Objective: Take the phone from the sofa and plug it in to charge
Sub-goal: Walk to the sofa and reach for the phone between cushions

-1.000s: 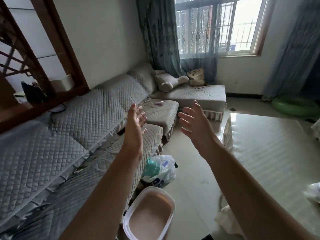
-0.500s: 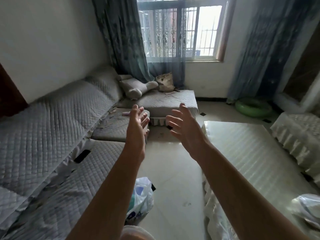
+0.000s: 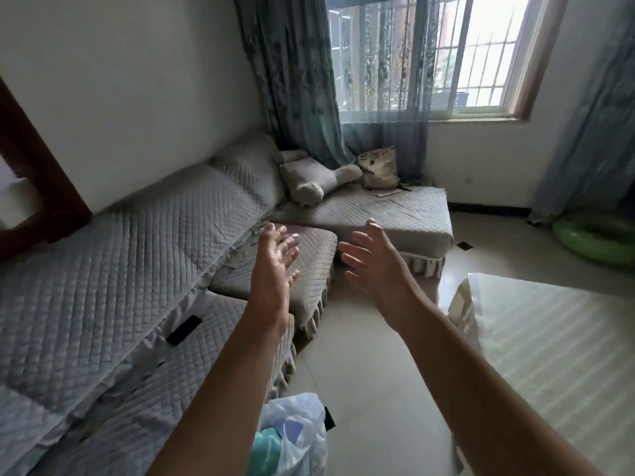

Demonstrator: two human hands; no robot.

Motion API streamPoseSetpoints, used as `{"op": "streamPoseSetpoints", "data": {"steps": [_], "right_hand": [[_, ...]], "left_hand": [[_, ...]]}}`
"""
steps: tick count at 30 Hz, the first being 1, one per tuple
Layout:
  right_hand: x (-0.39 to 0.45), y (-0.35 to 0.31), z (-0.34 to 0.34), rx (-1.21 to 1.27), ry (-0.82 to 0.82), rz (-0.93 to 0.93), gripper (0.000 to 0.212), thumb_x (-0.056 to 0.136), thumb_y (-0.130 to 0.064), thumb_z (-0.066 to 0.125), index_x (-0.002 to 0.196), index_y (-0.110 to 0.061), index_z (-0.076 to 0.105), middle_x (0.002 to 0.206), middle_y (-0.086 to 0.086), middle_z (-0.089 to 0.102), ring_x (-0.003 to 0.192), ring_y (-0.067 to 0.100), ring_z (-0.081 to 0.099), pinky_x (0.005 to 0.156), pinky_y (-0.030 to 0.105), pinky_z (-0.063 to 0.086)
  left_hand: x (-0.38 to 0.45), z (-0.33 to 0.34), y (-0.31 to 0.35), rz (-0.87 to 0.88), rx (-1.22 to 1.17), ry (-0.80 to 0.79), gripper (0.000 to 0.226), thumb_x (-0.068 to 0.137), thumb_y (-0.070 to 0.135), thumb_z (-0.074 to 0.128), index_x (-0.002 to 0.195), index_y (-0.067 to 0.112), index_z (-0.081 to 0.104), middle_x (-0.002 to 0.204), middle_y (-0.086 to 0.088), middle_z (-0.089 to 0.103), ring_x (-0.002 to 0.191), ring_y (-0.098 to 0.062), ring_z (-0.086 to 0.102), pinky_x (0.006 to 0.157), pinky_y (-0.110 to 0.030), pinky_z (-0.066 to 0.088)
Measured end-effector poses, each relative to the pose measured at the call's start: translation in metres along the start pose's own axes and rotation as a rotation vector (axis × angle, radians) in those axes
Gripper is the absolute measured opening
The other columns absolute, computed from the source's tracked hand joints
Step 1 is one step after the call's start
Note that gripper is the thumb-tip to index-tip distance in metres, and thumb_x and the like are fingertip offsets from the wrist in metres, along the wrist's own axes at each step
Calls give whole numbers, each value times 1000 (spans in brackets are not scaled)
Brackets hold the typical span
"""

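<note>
A dark phone (image 3: 183,330) lies flat on the near seat of the grey quilted sofa (image 3: 103,269), close to the backrest. My left hand (image 3: 275,266) is stretched out above the sofa's middle seat, fingers apart and empty, to the right of and beyond the phone. Level with it over the floor, my right hand (image 3: 374,266) is also spread and holds nothing. No charger or cable shows.
A low table with a pale striped cover (image 3: 556,355) stands at the right. A plastic bag (image 3: 295,438) sits on the floor by the sofa's front. A cushion (image 3: 309,180) and a bag (image 3: 378,168) lie on the far chaise. A green swim ring (image 3: 598,240) lies by the curtain.
The view has swung right and forward along the sofa; the shelf and white bin have left the frame. Both hands stay raised and spread, holding nothing.
</note>
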State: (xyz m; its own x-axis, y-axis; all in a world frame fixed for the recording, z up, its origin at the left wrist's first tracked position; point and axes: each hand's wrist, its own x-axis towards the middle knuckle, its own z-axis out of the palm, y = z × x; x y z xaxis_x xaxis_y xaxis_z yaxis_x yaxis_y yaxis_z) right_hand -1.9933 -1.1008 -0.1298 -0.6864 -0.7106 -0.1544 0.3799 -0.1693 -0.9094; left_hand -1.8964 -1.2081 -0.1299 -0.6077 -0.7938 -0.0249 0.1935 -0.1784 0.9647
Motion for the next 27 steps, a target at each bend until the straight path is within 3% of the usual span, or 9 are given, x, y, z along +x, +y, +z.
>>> {"op": "streamPoseSetpoints", "data": {"steps": [3, 5, 10, 18, 27], "right_hand": [[41, -14, 0, -2, -22, 22, 55, 94, -53, 39, 135, -17, 47, 131, 7, 60, 123, 21, 52, 108, 42, 36], [63, -21, 2, -9, -42, 24, 54, 94, -51, 39, 135, -16, 47, 131, 7, 60, 124, 21, 51, 106, 40, 36], [127, -34, -1, -66, -79, -7, 59, 94, -53, 38, 140, -17, 43, 132, 3, 59, 125, 18, 50, 104, 38, 37], [267, -40, 11, -119, -86, 14, 60, 96, -51, 36, 143, -15, 39, 139, 7, 54, 128, 20, 48, 108, 40, 36], [417, -52, 34, -178, -61, 8, 60, 96, -51, 34, 145, -16, 37, 138, 7, 55, 126, 18, 49, 104, 37, 37]], "left_hand": [[34, 9, 0, 22, 6, 28, 48, 98, 51, 24, 129, 24, 49, 106, 12, 62, 125, -19, 49, 113, -49, 28], [56, 13, 3, 43, 11, 53, 53, 99, 51, 24, 135, 22, 47, 103, 13, 64, 123, -17, 51, 112, -48, 28], [121, 26, -1, 56, 24, 69, 59, 97, 54, 25, 143, 21, 43, 145, -6, 49, 129, -18, 48, 114, -50, 28], [259, 29, -24, 67, -18, 74, 60, 97, 56, 25, 142, 22, 43, 146, -6, 47, 110, -3, 55, 113, -47, 29], [423, 47, -38, -15, -60, 41, 61, 97, 56, 24, 144, 21, 42, 149, -7, 45, 126, -16, 49, 113, -45, 30]]}}
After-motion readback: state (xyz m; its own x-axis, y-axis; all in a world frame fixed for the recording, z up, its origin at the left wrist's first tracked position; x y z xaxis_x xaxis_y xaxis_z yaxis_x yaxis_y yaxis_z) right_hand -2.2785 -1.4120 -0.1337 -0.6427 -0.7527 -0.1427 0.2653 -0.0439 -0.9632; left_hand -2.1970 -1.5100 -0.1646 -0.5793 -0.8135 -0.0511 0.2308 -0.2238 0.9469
